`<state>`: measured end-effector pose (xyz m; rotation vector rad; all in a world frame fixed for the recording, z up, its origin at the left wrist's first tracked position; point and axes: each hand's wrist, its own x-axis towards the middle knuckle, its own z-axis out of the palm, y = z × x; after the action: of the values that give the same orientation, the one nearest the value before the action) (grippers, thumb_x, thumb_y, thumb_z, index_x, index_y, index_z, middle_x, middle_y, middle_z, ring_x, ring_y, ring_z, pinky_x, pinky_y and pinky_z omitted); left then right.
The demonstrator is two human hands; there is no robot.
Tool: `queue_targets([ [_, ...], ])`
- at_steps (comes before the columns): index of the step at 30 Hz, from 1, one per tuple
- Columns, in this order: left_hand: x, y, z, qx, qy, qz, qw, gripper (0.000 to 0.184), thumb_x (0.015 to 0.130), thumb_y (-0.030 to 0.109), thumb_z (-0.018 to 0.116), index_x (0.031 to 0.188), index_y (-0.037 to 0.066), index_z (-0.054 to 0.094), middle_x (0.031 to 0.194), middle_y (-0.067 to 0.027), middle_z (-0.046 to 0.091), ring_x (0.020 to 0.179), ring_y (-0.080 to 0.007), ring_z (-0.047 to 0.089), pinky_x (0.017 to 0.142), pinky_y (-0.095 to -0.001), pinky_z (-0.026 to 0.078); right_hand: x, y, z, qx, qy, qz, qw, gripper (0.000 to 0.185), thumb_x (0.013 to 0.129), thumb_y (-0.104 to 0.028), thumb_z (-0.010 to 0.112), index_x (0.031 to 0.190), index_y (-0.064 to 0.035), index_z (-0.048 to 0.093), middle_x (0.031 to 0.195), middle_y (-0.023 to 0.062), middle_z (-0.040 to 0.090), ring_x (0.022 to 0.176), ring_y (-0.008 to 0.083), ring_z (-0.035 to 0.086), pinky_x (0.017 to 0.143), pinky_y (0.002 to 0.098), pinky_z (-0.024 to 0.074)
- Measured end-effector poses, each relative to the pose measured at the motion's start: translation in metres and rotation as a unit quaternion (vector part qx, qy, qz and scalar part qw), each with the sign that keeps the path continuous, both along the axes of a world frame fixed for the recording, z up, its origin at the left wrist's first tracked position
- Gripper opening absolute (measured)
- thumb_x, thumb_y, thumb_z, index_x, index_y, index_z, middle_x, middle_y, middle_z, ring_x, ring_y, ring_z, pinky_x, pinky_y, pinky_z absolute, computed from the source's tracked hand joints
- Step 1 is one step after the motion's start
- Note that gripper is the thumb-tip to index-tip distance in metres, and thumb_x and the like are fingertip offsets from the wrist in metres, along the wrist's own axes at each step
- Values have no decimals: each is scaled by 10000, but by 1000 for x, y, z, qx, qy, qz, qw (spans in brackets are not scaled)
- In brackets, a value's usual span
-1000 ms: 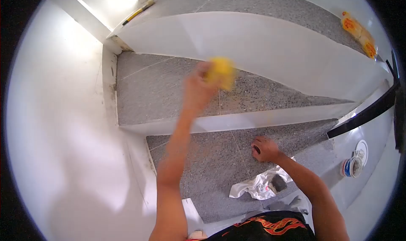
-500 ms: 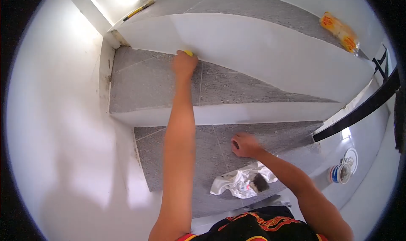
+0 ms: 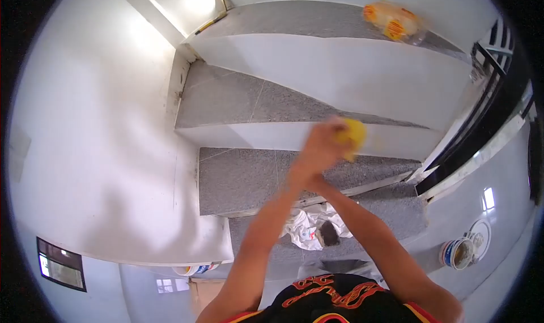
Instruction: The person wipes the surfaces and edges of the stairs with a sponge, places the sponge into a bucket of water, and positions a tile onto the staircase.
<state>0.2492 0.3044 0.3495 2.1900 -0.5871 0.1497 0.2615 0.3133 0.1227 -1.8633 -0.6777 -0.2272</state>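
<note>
My left hand [image 3: 324,146] is closed on a yellow sponge [image 3: 352,137], blurred by motion, in front of the white riser between two grey steps. My right hand [image 3: 315,184] lies at my left wrist, which covers it, so its fingers do not show. Below the hands, a crumpled white cloth [image 3: 301,228] and a dark grey block [image 3: 328,233] rest on a lower grey step [image 3: 243,181].
An orange and yellow plastic package [image 3: 394,20] lies on the top step, with a yellow-handled tool [image 3: 211,24] at its left end. A black railing [image 3: 476,136] runs down the right. Near it on the floor stand an open tub [image 3: 457,253] and its lid [image 3: 479,238].
My left hand has moved with the sponge from the upper step's back edge down to the right. My right hand is now behind my left wrist. The view has shifted, showing more floor.
</note>
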Motion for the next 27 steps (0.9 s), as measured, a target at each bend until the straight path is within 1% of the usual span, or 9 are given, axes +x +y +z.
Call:
queue_targets([
  [1, 21, 27, 5, 21, -11, 36, 999, 341, 690, 192, 727, 936, -15, 613, 855, -131, 633, 835, -192, 612, 749, -315, 484, -15, -11, 17, -23, 61, -51, 997, 198, 749, -180, 629, 839, -6, 607, 783, 138, 594, 704, 237, 587, 618, 367, 457],
  [4, 84, 97, 19, 53, -94, 307, 946, 389, 715, 252, 710, 979, -16, 611, 940, -189, 637, 849, -304, 628, 763, -363, 490, -69, -71, 70, 28, 89, 5, 996, 230, 765, -239, 597, 814, -15, 610, 741, 145, 599, 691, 280, 601, 636, 383, 463],
  [12, 212, 138, -42, 147, -213, 393, 882, 431, 678, 387, 670, 826, -16, 642, 858, -218, 633, 797, -343, 624, 665, -411, 487, -167, -148, 23, -8, 215, -60, 975, 197, 783, -162, 642, 870, 15, 634, 742, 114, 637, 641, 168, 600, 616, 292, 483],
  [15, 172, 80, -36, 132, -116, 349, 920, 414, 702, 404, 650, 784, -1, 639, 813, -207, 633, 738, -348, 623, 593, -444, 472, -186, -151, 17, -22, 284, -64, 956, 197, 785, -158, 642, 889, 9, 641, 780, 117, 649, 672, 167, 616, 637, 290, 490],
  [16, 153, 62, -50, 142, -197, 294, 924, 414, 699, 396, 666, 841, 10, 625, 804, -189, 636, 736, -344, 623, 616, -446, 478, -188, -149, 17, -16, 308, -61, 949, 198, 789, -160, 640, 896, 6, 643, 801, 117, 652, 685, 166, 620, 644, 289, 492],
  [17, 105, 22, -32, 98, -108, 304, 941, 417, 686, 369, 695, 884, 14, 604, 805, -178, 633, 766, -339, 618, 676, -443, 482, -188, -145, 20, -16, 307, -56, 950, 198, 789, -160, 640, 896, 6, 643, 801, 117, 652, 685, 166, 620, 644, 289, 492],
  [18, 88, 11, -47, 122, -136, 201, 962, 402, 637, 324, 754, 901, 59, 607, 854, -157, 640, 791, -321, 621, 706, -403, 492, -189, -140, 23, 4, 303, -29, 952, 198, 792, -158, 641, 904, 5, 642, 809, 113, 653, 690, 161, 621, 642, 290, 493],
  [21, 4, -11, -15, 54, 48, -77, 994, 363, 656, 267, 752, 906, 46, 610, 892, -112, 632, 860, -247, 616, 766, -350, 477, -185, -137, 46, 32, 289, 11, 957, 201, 796, -155, 646, 920, 3, 639, 813, 102, 654, 693, 153, 621, 636, 290, 494],
  [27, 107, 100, 10, 7, -150, 297, 943, 379, 715, 254, 715, 956, -19, 614, 883, -179, 653, 794, -286, 645, 707, -359, 505, -193, -163, 31, 59, 288, -48, 955, 185, 796, -140, 642, 919, -3, 642, 784, 84, 653, 679, 139, 613, 626, 280, 492],
])
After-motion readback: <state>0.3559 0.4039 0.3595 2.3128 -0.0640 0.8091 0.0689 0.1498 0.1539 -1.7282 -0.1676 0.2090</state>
